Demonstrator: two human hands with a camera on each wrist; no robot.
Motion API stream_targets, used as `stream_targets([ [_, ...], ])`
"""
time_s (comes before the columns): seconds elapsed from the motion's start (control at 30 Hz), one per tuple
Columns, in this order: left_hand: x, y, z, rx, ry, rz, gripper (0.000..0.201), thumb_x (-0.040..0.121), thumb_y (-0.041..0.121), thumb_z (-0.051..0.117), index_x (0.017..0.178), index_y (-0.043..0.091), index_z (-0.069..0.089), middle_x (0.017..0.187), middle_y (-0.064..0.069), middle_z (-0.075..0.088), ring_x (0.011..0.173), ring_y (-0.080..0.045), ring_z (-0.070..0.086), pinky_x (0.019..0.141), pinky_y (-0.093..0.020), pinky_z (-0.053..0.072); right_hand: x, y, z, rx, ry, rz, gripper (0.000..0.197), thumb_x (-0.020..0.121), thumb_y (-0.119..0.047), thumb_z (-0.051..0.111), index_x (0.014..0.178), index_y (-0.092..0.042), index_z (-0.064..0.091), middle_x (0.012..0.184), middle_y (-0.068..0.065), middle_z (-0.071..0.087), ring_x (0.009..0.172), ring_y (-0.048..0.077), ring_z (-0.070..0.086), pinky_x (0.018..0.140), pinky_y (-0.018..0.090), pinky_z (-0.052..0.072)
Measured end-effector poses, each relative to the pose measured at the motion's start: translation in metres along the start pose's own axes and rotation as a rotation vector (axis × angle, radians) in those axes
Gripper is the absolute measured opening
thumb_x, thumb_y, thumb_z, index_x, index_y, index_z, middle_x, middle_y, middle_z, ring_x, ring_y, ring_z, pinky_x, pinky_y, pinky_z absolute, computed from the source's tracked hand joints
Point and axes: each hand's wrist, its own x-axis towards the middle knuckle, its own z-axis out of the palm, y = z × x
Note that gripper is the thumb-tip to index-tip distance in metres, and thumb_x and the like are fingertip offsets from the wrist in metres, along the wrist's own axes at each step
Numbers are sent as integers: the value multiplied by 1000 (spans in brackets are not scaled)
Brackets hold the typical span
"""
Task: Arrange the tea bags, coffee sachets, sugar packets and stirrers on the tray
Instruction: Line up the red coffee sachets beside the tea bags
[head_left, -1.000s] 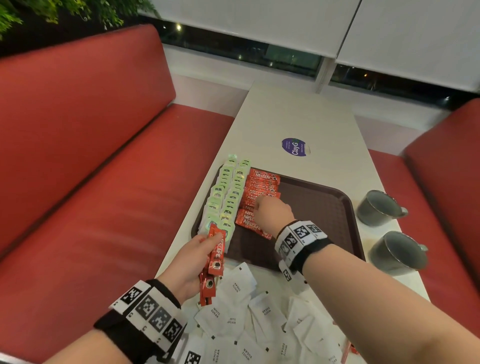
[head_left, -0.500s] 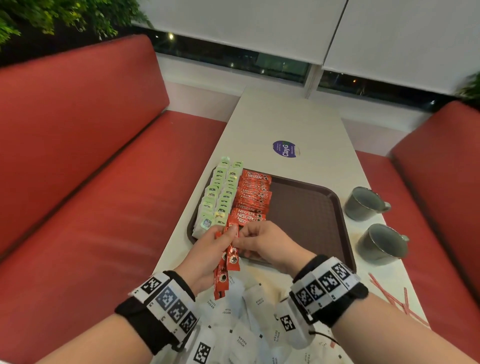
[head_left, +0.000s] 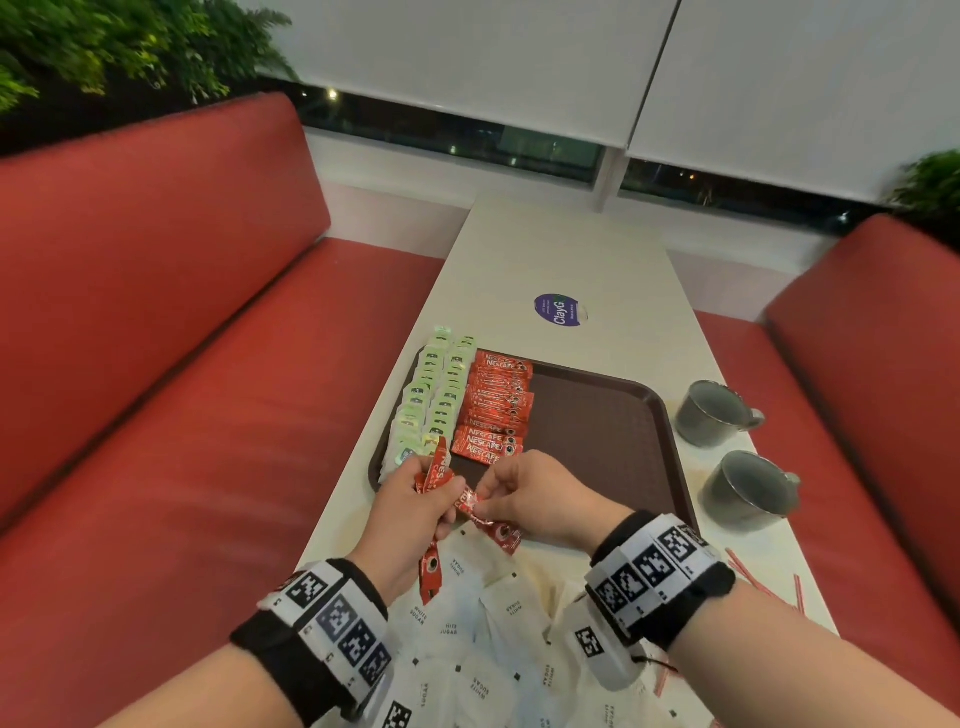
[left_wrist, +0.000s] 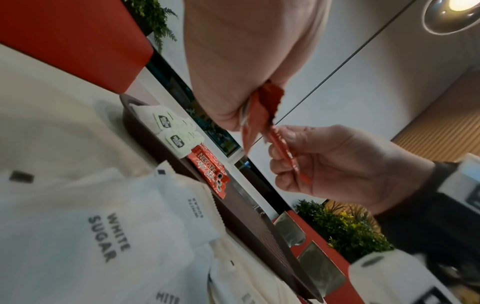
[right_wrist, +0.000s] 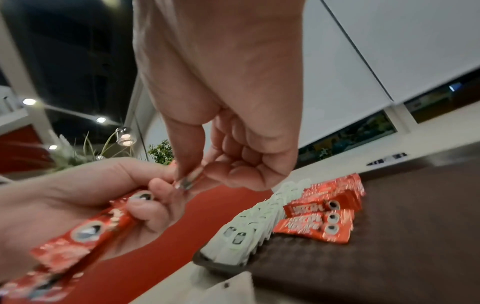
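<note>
Sachet (head_left: 488, 525) now seemingly between hands

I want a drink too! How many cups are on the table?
2. One metal cup stands on the table just right of the tray's far corner. The other metal cup stands nearer the person, beside the tray's right edge. None seems hidden.
</note>
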Motion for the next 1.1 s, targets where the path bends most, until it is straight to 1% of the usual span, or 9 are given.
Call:
stream_targets([
  [0.07,2,0,-3,-30,20,-57,16,92,17,59,103,6,59,66,-4,53,45,-7,43,41,-19,35,11,1,-8,-142,58,12,17,87,-13,68,73,-21,62,68,-5,63,55,6,59,54,19,50],
  [0.17,7,1,-14,-69,56,-149,26,93,32,57,100,7,59,71,-5,53,50,-11,43,45,-22,34,35,9,-17,-387,142,52,9,88,-16,64,80,-18,62,86,0,64,73,18,61,69,29,52],
  [0.3,10,-3,-24,-89,64,-180,29,93,32,58,101,5,58,79,-7,53,50,-11,44,41,-20,36,68,18,-16,-597,95,121,8,90,-14,58,90,-13,65,100,5,65,93,23,61,79,31,50],
  [0.43,11,-6,-30,-88,71,-166,21,92,27,59,99,7,60,80,-6,52,49,-11,44,40,-20,34,95,19,-10,-634,38,158,15,90,-12,57,99,-10,68,102,6,66,96,25,62,84,35,53],
  [0.6,10,-4,-35,-67,70,-153,18,93,27,58,91,9,57,79,-5,51,48,-10,44,39,-19,35,114,19,0,-673,11,194,12,90,-15,57,97,-13,66,99,4,64,93,25,61,87,38,53],
  [0.7,10,-4,-37,-73,80,-150,19,93,26,58,93,8,58,81,-5,51,49,-10,43,40,-19,34,115,20,2,-710,72,180,12,89,-16,54,98,-14,61,101,4,59,93,25,59,86,38,52],
  [0.8,10,-4,-40,-78,85,-159,25,92,27,59,100,4,58,80,-6,52,49,-11,43,41,-20,34,113,22,2,-729,146,147,28,88,-25,58,114,-16,57,114,6,53,105,26,55,88,40,49],
  [0.93,10,-5,-39,-77,88,-166,26,92,27,60,100,3,57,81,-7,51,48,-11,43,40,-19,35,114,24,3,-769,134,150,40,86,-32,64,122,-17,54,119,6,53,109,26,54,88,39,47],
  [1.1,9,-6,-38,-80,75,-177,22,92,27,60,93,6,56,80,-7,50,45,-9,43,39,-18,35,115,24,4,-799,133,140,27,89,-29,59,113,-17,58,115,5,61,107,25,57,88,37,44],
])
